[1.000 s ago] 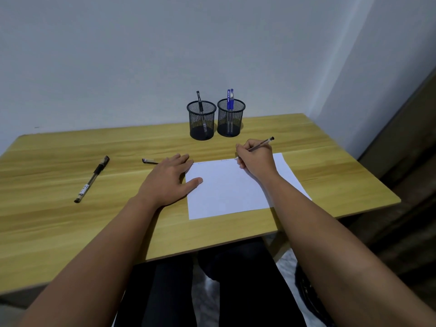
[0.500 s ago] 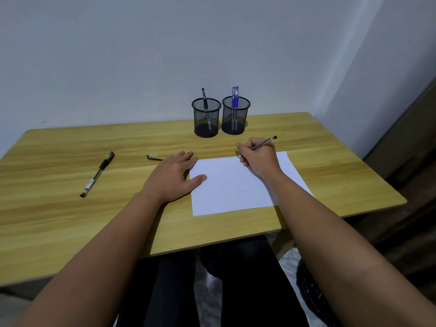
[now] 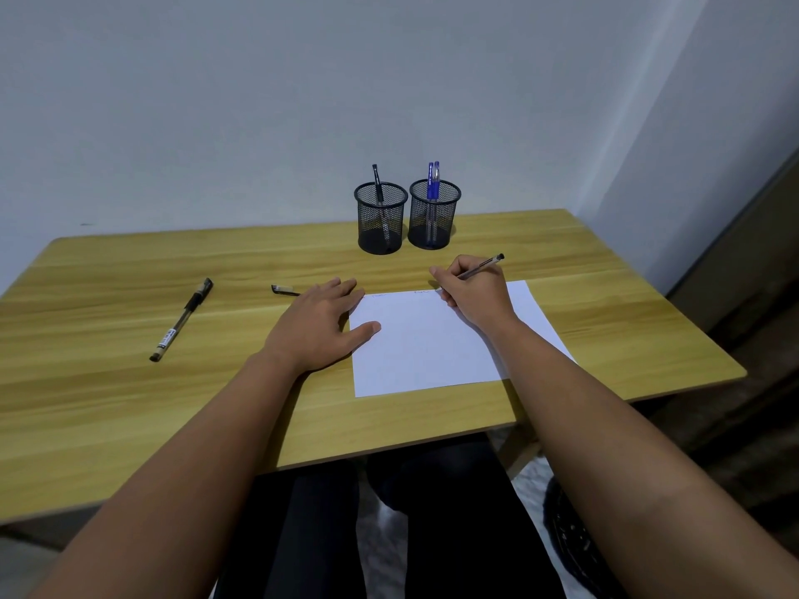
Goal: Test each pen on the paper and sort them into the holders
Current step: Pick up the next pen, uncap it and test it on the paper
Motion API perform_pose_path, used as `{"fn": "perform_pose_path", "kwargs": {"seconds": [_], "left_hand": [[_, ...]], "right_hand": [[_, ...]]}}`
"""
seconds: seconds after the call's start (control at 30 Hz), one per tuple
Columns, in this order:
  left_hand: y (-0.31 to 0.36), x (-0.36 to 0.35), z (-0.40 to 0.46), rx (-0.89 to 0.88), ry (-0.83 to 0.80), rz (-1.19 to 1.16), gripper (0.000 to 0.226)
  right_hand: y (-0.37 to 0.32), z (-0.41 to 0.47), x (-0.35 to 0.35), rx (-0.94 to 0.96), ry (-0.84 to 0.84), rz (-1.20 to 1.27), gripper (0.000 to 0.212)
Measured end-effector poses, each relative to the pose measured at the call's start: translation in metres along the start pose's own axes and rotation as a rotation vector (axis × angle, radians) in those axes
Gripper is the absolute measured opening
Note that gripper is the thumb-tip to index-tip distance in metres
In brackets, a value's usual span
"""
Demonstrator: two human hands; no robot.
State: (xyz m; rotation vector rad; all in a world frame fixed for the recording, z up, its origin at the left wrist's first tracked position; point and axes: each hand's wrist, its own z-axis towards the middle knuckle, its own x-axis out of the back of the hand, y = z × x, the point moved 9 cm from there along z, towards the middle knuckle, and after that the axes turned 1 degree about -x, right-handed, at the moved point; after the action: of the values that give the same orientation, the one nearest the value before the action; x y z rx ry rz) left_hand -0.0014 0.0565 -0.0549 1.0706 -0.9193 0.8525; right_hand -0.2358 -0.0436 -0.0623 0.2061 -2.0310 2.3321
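- While the right hand (image 3: 475, 294) is pinching a slim dark pen with a clear barrel (image 3: 480, 267) in a writing grip, the tip sits right at the far edge of the white sheet of paper (image 3: 426, 348), so I reckon a stroke could slide off onto the yellow wooden table (image 3: 129, 395) and tell you nothing about the ink.
- Left hand (image 3: 318, 324) lies flat, fingers spread and relaxed, thumb on the paper's left edge. That's the only thing pinning the sheet, so a hard drag of the pen might still twist it.
- The marks near the top edge are really faint. Can't tell their colour, so picking the wrong holder looks like a real risk.
- A small dark pen cap (image 3: 283, 290) lies just beyond the left fingertips, easy to knock away or forget.
- Black capped gel pen (image 3: 181, 319) lies well to the left of the left hand, untested I'd guess.
- Two black mesh holders stand beyond the paper: left mesh holder (image 3: 380, 220) has one dark pen, right mesh holder (image 3: 433, 216) has blue ones, near the right hand.
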Motion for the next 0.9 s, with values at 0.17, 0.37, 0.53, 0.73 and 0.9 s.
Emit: {"fn": "perform_pose_path", "kwargs": {"seconds": [0.17,0.37,0.53,0.73,0.9], "left_hand": [[0.001,0.000,0.000,-0.008,0.010,0.003,0.075],[0.002,0.000,-0.001,-0.014,0.027,0.005,0.069],[0.001,-0.001,-0.001,-0.014,0.023,0.005,0.070],[0.000,-0.001,-0.001,-0.010,0.021,-0.003,0.072],[0.001,-0.001,-0.001,-0.013,0.022,-0.003,0.071]], "right_hand": [[-0.005,-0.003,0.001,0.014,0.018,-0.065,0.035],[0.003,0.000,0.003,-0.027,0.034,-0.022,0.036],[0.001,-0.003,0.002,-0.015,0.026,-0.051,0.038],[0.002,-0.002,0.005,-0.009,0.053,-0.044,0.039],[0.000,-0.004,0.012,-0.015,0.112,-0.039,0.037]]}}
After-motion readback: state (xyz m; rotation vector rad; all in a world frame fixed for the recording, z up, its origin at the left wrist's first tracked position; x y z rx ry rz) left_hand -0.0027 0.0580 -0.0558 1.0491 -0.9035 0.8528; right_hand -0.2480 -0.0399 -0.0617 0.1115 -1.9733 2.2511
